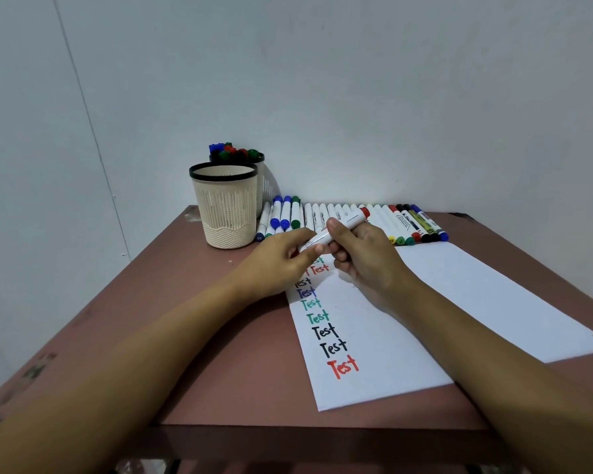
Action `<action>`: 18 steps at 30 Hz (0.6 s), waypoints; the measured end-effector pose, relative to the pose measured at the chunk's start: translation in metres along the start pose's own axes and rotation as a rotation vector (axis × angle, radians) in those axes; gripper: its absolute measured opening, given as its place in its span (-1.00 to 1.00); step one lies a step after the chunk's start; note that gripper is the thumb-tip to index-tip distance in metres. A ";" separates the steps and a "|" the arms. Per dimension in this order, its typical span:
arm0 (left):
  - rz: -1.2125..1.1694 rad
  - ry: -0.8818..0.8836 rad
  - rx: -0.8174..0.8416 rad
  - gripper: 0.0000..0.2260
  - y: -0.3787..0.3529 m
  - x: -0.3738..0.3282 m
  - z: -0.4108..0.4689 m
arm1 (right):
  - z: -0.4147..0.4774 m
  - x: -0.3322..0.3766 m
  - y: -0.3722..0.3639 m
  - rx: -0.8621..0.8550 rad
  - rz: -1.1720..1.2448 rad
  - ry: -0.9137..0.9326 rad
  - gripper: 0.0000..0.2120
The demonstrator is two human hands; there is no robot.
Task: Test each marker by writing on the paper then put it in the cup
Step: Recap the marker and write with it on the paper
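The marker (pixel 348 222) is gripped by the right hand (pixel 367 261) and left hand (pixel 278 261) (tip hidden); it should be kept straight.

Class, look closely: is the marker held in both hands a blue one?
No, the marker that the left hand and right hand hold has a red end.

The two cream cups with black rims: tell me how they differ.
The front cream ribbed cup stands nearer, in full view; the rear cream cup is mostly hidden behind it. No markers show above the front cup's rim; capped markers stick out of the rear cup. Both stand upright, black-rimmed.
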State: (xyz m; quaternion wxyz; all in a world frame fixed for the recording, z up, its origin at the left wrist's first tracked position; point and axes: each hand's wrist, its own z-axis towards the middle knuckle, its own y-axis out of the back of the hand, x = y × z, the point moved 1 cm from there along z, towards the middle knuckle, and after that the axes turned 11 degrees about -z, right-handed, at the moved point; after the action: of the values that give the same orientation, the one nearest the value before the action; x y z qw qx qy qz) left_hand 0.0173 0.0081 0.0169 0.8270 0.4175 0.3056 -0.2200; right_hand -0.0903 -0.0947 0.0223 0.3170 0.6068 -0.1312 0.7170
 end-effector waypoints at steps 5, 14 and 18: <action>-0.123 0.007 -0.007 -0.66 0.000 -0.001 0.001 | -0.002 0.005 0.000 0.037 0.011 0.062 -0.72; -0.221 0.010 0.002 -0.85 0.000 -0.005 -0.001 | -0.001 0.003 0.001 0.061 0.002 0.108 -0.73; -0.299 0.059 0.029 -0.81 0.002 -0.005 -0.003 | -0.001 0.007 0.005 0.051 -0.010 0.150 -0.76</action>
State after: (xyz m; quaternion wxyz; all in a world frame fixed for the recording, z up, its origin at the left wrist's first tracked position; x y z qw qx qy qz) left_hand 0.0139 0.0121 0.0206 0.7697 0.3853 0.3854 -0.3326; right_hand -0.0945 -0.0957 0.0293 0.3142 0.5598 -0.0856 0.7620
